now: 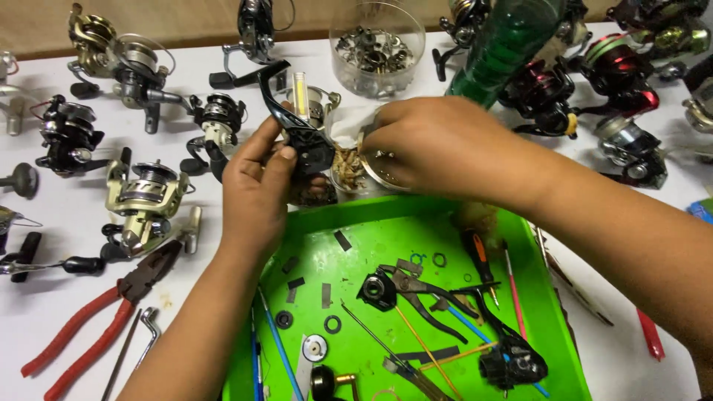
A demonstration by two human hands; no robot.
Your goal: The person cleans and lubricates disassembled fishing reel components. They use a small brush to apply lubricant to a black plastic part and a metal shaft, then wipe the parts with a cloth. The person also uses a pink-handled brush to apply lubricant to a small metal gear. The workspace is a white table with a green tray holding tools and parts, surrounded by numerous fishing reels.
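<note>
Green tray: it sits low in the middle of the frame, closest to us. Small black rings, thin rods, a screwdriver with an orange and black handle and loose black reel parts lie in it.
Red pliers: they lie on the white bench at the lower left, just beside the tray.
Left hand: it is in the middle of the frame, above the tray's far edge. The fingers are curled tight around a black reel body. The thumb presses on its front. The reel's arm sticks up toward the upper middle.
Right hand: it comes in from the right side. The fingers are bent and pinched together at a small round clear tub, just right of the black reel body. I cannot tell if they hold a small piece.
Clear tub: it sits just past the tray's far edge, with brownish bits inside.
Big clear pot: top middle, full of small metal parts.
Green bottle: top, just right of the big pot.
Other reels: gold and silver ones sit at the left, red and dark ones at the upper right.
</note>
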